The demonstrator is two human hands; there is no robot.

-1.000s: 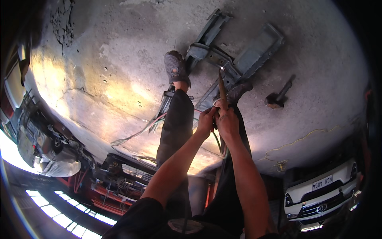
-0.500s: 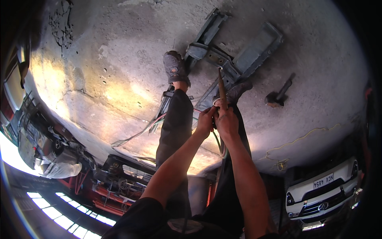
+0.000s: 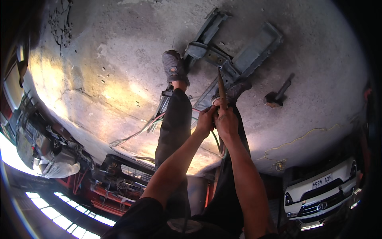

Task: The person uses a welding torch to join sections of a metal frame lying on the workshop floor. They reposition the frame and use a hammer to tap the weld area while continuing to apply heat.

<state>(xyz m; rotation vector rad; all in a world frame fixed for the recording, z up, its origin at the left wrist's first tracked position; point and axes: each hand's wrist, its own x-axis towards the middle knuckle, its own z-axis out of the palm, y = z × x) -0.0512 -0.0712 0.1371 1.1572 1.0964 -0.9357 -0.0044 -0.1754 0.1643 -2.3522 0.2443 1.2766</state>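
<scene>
My right hand (image 3: 227,121) is wrapped around the handle of a gas torch (image 3: 222,88), a long brass-coloured tube pointing away from me. Close beside it, my left hand (image 3: 205,120) has its fingers closed at the torch's rear end; the exact part it grips is hidden. A tiny bright spot shows at the torch tip, and I cannot tell whether it is a flame. Just beyond the tip lies a grey metal frame (image 3: 217,57) of joined channel pieces. Red and green hoses (image 3: 137,133) run across the floor, and a green one hangs below my hands.
My shoes (image 3: 174,67) stand beside the frame. A short-handled hammer (image 3: 281,91) lies on the concrete floor to the right. A yellow cord (image 3: 296,141) trails nearer a white vehicle (image 3: 322,191). Vehicle parts (image 3: 127,171) and a red rack (image 3: 107,199) are at the lower left.
My hands and the torch hold almost the same place; the torch tip has shifted very slightly left. The whole view has moved a little.
</scene>
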